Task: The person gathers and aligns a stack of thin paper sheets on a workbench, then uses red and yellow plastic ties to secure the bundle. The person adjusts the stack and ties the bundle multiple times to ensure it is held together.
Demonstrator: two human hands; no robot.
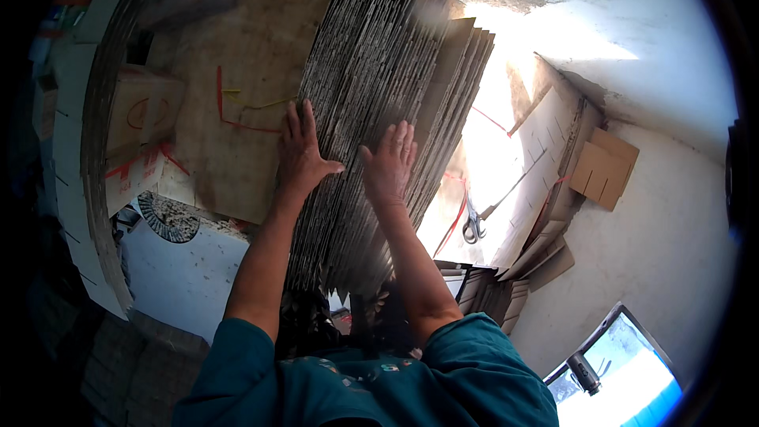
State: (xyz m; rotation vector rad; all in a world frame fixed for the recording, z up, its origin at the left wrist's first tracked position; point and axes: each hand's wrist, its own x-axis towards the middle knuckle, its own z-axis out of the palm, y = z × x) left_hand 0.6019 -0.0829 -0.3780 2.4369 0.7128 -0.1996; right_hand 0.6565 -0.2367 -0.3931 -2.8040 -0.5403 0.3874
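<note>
A long, thick row of flat cardboard sheets [356, 55] stands on edge, packed side by side, across the middle of the worktable [253, 47]. My left hand [300, 146] rests against the row's left side, fingers stretched forward and thumb spread over the sheet edges. Lying flat on top of the edges, toward the right side, is my right hand [389, 164], its fingers straight. Neither hand grips anything. At the row's right side several sheets [455, 87] lean a little apart from the tight pack.
Dark-handled scissors [473, 225] lie on a pale cardboard sheet at right. Red strapping [245, 126] is on the table at left, near a carton [142, 111]. A tall cardboard stack [95, 190] borders the far left. Cardboard pieces [605, 166] lean by the right wall [632, 229].
</note>
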